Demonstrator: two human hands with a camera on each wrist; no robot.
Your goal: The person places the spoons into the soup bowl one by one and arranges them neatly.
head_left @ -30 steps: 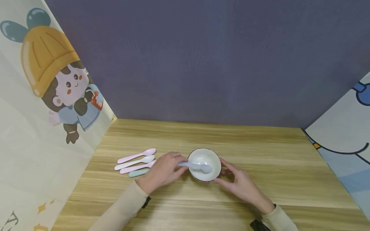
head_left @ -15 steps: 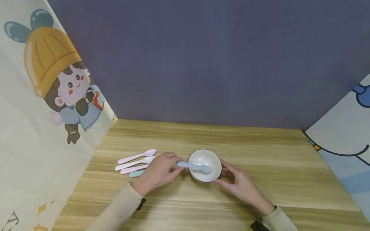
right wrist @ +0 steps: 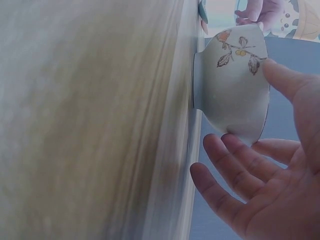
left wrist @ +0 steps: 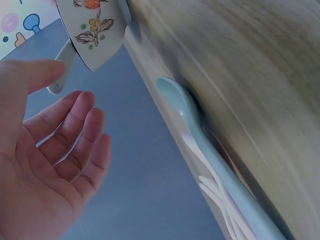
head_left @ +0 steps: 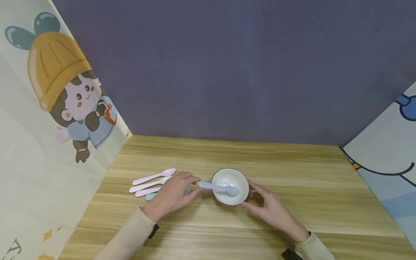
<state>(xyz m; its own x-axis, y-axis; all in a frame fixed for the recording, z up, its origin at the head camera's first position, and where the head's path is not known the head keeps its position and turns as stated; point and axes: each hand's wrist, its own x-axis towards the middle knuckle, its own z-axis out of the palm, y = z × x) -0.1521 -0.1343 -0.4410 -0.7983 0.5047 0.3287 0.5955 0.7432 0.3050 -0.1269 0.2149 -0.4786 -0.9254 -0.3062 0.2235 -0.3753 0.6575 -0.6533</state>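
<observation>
A small white bowl (head_left: 224, 177) with a thin dark rim stands upright on a wood-grain bench (head_left: 292, 173), just below and right of the centre of the head view. A pale lavender spoon (head_left: 212, 186) lies across the bowl's left rim, its scoop end inside the bowl and its handle sticking out to the left.

Two bare hands reach in from the bottom of the frame, in beige sleeves (head_left: 130, 231). The right hand (head_left: 273, 207) steadies the bowl from its right side, thumb and fingers curved around the wall. The left hand (head_left: 170, 196) is at the handle's end, its fingers loose and gently bent; whether a fingertip touches the handle cannot be told.

Partly beneath the left hand, in the lower left of the frame, four more spoons lie side by side: a pink spoon (head_left: 144, 178) uppermost, then a white spoon (head_left: 144, 186), a second pink spoon (head_left: 147, 191) and a teal spoon (head_left: 151, 196). The left wrist view shows orange and brown plant decoration on the bowl's outside. A dark blue-grey backdrop (head_left: 227, 72) fills the upper part of the head view; at the left edge, a pale panel (head_left: 26, 169) shows a cartoon figure in a yellow hat.
</observation>
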